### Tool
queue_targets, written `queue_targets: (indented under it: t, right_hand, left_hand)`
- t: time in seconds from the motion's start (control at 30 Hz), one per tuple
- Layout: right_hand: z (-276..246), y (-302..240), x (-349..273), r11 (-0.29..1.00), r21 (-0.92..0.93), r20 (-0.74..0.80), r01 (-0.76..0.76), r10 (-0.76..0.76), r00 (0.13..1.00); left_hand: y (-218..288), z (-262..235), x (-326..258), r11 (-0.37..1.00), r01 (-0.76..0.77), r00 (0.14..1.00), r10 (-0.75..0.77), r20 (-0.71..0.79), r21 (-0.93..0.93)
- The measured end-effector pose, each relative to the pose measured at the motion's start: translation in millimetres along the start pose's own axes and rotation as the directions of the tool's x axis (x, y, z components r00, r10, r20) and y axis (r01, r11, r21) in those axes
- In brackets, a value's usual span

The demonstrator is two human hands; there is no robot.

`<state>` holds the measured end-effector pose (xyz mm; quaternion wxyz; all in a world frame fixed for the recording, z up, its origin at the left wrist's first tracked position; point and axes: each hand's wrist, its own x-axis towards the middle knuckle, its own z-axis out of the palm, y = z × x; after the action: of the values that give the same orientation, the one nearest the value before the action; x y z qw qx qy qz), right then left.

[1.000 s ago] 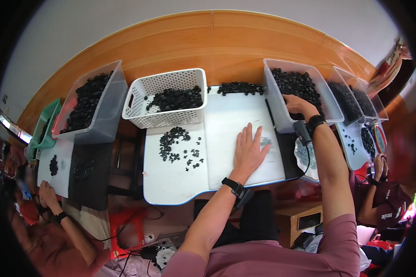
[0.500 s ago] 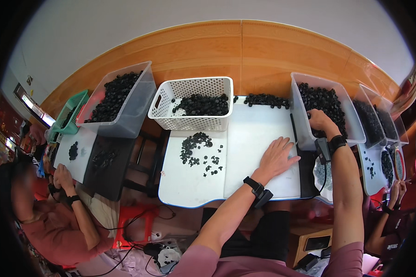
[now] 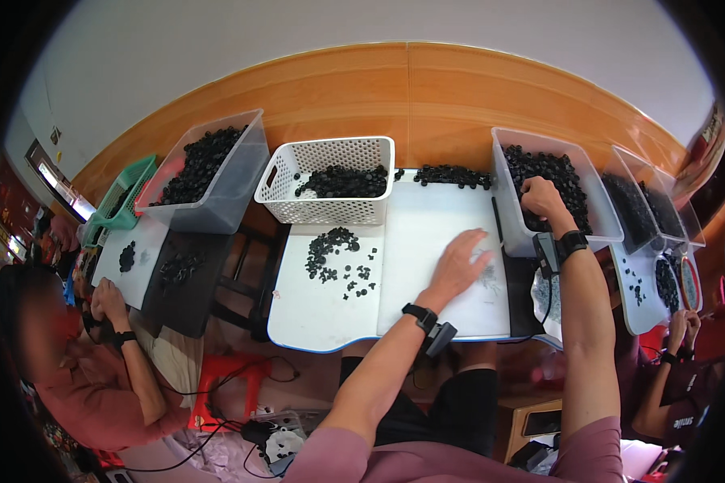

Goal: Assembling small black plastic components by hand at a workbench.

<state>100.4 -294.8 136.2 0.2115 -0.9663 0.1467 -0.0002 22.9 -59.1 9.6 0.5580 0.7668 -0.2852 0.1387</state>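
Note:
My left hand (image 3: 460, 262) is open over the white work board (image 3: 407, 298), fingers stretched and a little raised, with a few tiny light bits on the board beside them. It holds nothing that I can see. Inside the clear plastic bin (image 3: 517, 229) at the right, my right hand (image 3: 546, 199) is over a heap of small round black parts (image 3: 552, 169). Its fingers are curled down, and the fingertips are hidden, so what they hold cannot be made out. Both wrists wear black straps with small devices.
Loose black parts (image 3: 327, 253) lie on the board's left half. A white perforated basket (image 3: 322, 212) of black parts stands behind them, with a row of black parts (image 3: 453, 176) farther right. Seated people work at left and right. A white bowl (image 3: 544, 302) sits beside my right forearm.
My left hand has lifted slightly and bent its fingers a little on the board. My right hand has curled more over the parts in the bin. The whole view has shifted slightly.

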Motion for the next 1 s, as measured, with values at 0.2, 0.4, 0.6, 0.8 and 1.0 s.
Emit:
queue_targets:
  t: [0.2,0.4,0.6,0.8,1.0]
  right_hand:
    - [-0.5,8.2,-0.3,1.0,-0.012,-0.012,0.014,-0.014,1.0]
    - [-19.5,1.1,-2.2,0.989,0.147,-0.09,0.009,0.004,0.996]
    - [-59.8,-41.3,-1.4,0.949,0.172,-0.183,0.265,-0.233,0.955]
    - [-43.1,-132.4,-27.1,0.925,0.159,-0.111,0.347,-0.332,0.937]
    - [94.2,-153.5,-33.9,0.928,0.25,0.192,0.277,-0.328,0.925]
  left_hand:
    - [-14.4,-53.8,-17.0,0.809,0.075,0.997,-0.077,-0.022,0.583]
    - [-14.4,-59.3,-25.9,0.745,0.16,0.97,-0.241,0.037,0.648]
    - [-12.1,-62.4,-23.3,0.768,0.227,0.964,-0.266,-0.024,0.599]
    - [-11.2,-60.9,-21.0,0.775,0.276,0.961,-0.229,-0.155,0.568]
    - [-19.6,-58.2,-23.8,0.732,0.326,0.944,-0.223,-0.241,0.598]
